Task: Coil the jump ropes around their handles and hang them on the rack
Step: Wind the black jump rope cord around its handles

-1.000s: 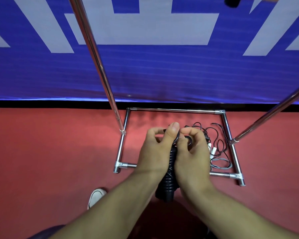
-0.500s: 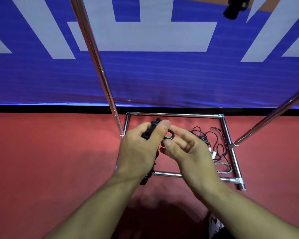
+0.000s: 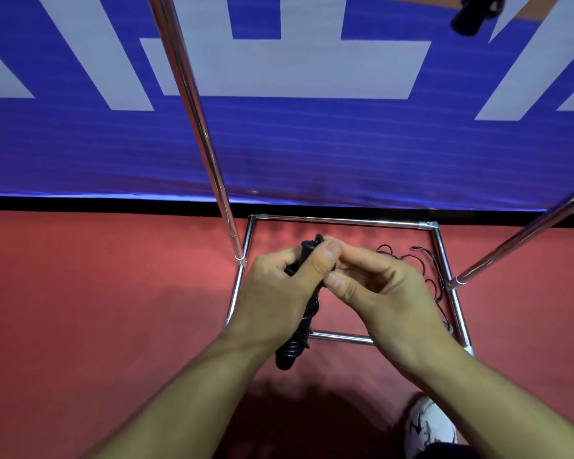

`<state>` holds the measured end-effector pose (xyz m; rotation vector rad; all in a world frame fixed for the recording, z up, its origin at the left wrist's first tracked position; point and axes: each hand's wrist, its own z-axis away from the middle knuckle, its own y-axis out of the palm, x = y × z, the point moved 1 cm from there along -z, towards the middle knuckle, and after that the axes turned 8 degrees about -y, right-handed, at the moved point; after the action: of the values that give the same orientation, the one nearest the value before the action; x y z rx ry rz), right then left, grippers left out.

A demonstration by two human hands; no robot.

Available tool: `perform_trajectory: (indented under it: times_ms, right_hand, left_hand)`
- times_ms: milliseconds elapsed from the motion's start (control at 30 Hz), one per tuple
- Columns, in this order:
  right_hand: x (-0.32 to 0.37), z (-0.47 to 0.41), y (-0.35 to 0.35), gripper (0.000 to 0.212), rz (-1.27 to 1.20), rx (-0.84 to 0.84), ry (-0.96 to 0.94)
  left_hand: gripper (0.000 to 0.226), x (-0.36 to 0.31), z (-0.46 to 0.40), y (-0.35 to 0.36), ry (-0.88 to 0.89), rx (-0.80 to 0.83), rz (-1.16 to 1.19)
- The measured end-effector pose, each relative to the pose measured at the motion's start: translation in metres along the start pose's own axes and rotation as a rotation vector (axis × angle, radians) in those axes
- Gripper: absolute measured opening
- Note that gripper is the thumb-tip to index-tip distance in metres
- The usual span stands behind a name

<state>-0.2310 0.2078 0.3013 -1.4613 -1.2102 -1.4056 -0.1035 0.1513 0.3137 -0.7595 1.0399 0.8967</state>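
Black and bendy, the jump rope [image 3: 300,313] is wound round its handles and looks light and a bit springy. The left hand [image 3: 279,293] grips the bundle around its middle, a good place to hold. The right hand [image 3: 378,293] pinches its top end with curled fingertips. Just past the right hand, more loose ropes [image 3: 424,270] lie inside the shiny rack [image 3: 345,220].

The blue banner [image 3: 279,144] shows only unreadable white shapes.
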Motion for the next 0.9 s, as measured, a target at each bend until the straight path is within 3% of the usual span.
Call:
perform_trajectory:
  times_ms: [100,333,433,567,767,900]
  right_hand:
    - [0.001,-0.001,-0.001,0.035,0.022,0.03,-0.037]
    - [0.003,0.002,0.005,0.025,0.191,-0.136,-0.121]
    - [0.0,0.006,0.003,0.028,0.332,-0.158,-0.189]
    - [0.004,0.006,0.003,0.023,0.232,-0.249,-0.099]
    - [0.007,0.005,0.002,0.011,0.228,-0.222,-0.096]
    - [0.006,0.006,0.004,0.023,0.222,-0.177,-0.097]
  left_hand:
    - [0.052,-0.001,-0.001,0.001,-0.116,0.053,0.122]
    - [0.066,0.003,0.002,0.012,-0.171,0.127,0.192]
    - [0.056,0.004,0.005,0.017,-0.174,0.132,0.196]
    - [0.045,0.004,0.005,0.018,-0.2,0.154,0.231]
    - [0.044,0.005,0.003,0.016,-0.233,0.189,0.259]
    - [0.046,0.004,0.003,0.014,-0.167,0.128,0.213]
